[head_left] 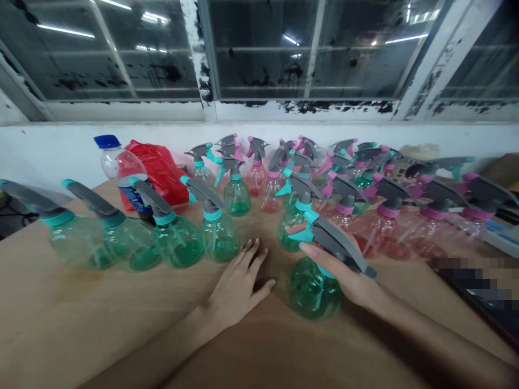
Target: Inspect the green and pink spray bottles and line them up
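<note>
A: What surface do you see?
B: It is a brown wooden table (81, 319), against a white wall (162, 132). Above, at twelve o'clock, there are windows (263, 54) with peeling frames, and the glass shows bright light streaks.

A: And how are the hands?
B: The left hand (239, 289) lies open, palm down on the table, with fingers spread toward one o'clock. It grips nothing. The right hand (348, 270) is closed around the neck of a green spray bottle (314, 289), at four o'clock from the picture centre; its forearm comes from the lower right.

A: Which parts are difficult to see?
B: Some right fingers are hidden behind the grey spray head (338, 243). The pink spray bottles (391, 232), at three o'clock, overlap, so I cannot count them surely. Both forearms are cut by the picture edge. A dark object (482, 308) at four o'clock, near the right edge, is partly pixelated.
</note>
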{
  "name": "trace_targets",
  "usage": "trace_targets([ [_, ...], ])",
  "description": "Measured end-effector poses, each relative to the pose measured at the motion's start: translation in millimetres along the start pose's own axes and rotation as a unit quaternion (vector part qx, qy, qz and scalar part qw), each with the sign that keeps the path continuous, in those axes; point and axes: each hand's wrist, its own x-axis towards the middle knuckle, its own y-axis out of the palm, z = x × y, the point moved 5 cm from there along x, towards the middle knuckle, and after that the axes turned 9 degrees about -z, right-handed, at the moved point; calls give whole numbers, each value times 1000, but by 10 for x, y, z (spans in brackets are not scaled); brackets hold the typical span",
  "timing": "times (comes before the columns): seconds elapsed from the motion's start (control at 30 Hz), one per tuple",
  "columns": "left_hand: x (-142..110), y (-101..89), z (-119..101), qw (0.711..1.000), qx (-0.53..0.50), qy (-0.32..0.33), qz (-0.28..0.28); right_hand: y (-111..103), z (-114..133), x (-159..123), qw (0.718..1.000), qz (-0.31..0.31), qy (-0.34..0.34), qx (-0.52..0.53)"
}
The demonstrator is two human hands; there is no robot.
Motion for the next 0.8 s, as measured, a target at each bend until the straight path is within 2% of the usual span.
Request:
trace_targets([
  [0.2, -16, -7, -71, 999, 5, 42, 20, 15, -5, 1, 1000, 11, 4, -7],
  [0.43, -1, -10, -75, 998, 20, 47, 36, -46, -78, -17, 999, -20, 11, -28],
  [0.63, -11, -2, -75, 998, 22, 52, 27, -21, 9, -23, 1000, 20, -2, -9],
  [0.8, -13, -8, -80, 998, 22, 55, 23, -44, -5, -30, 1000, 11, 17, -12],
])
